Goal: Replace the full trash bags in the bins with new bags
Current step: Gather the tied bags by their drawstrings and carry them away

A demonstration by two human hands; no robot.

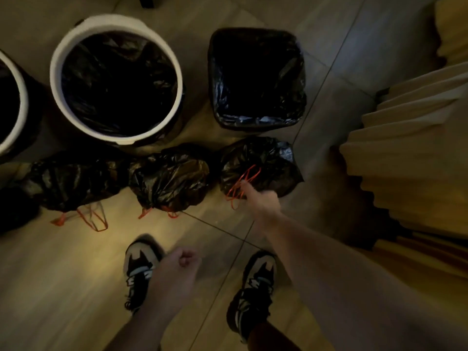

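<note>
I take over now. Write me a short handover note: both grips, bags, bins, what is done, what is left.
Left grip: fist, empty.
Right grip: at the right bag's red drawstring; hold unclear, blurred.
Left bag and middle bag lie tied on the floor too.
Round bin and square bin are lined.
To do: probably carry bags out; check third bin, half out of view.

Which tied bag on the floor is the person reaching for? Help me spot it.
Find the square black bin. Just in front of it lies the rightmost tied bag of three. Only its red drawstrings have the right hand reaching them.
</note>
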